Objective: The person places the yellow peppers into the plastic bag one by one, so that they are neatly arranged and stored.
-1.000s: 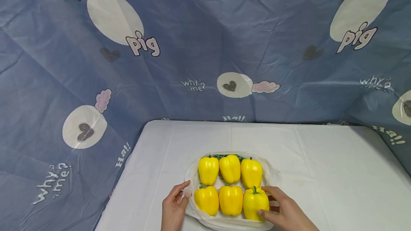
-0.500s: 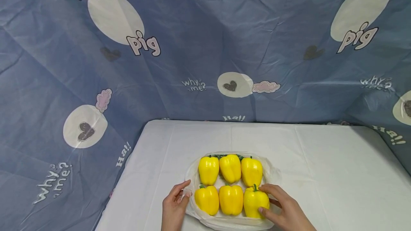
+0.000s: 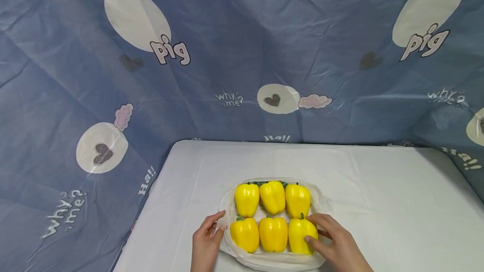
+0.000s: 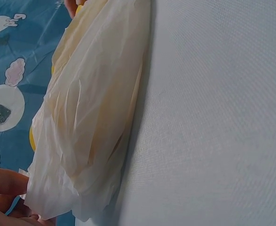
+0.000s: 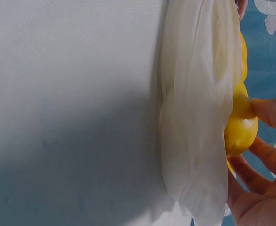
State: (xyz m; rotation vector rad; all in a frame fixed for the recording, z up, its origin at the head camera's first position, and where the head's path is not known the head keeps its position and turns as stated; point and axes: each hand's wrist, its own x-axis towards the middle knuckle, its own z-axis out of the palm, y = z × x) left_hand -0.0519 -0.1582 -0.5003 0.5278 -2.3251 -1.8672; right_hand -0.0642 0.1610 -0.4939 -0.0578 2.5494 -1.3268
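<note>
Yellow bell peppers with green stems sit in two rows of three inside a white plastic bag [image 3: 272,262] whose mouth is rolled open. My right hand [image 3: 338,238] holds the front right bell pepper [image 3: 300,236], thumb on its near side and index finger by its stem. In the right wrist view that bell pepper [image 5: 241,134] shows above the bag's wall, between thumb and fingers. On the other side, my left hand [image 3: 206,238] pinches the bag's left edge. The left wrist view shows the crumpled bag wall [image 4: 90,108] beside the left fingers [image 4: 8,181].
The bag stands near the front of a white-covered table [image 3: 397,205]. Dark green bits [image 3: 261,183] show behind the back row of peppers. A blue printed cloth [image 3: 227,53] hangs behind the table and at its sides.
My right hand has shifted the front right bell pepper slightly back, closer in line with its row. The left hand keeps its place at the bag's edge.
</note>
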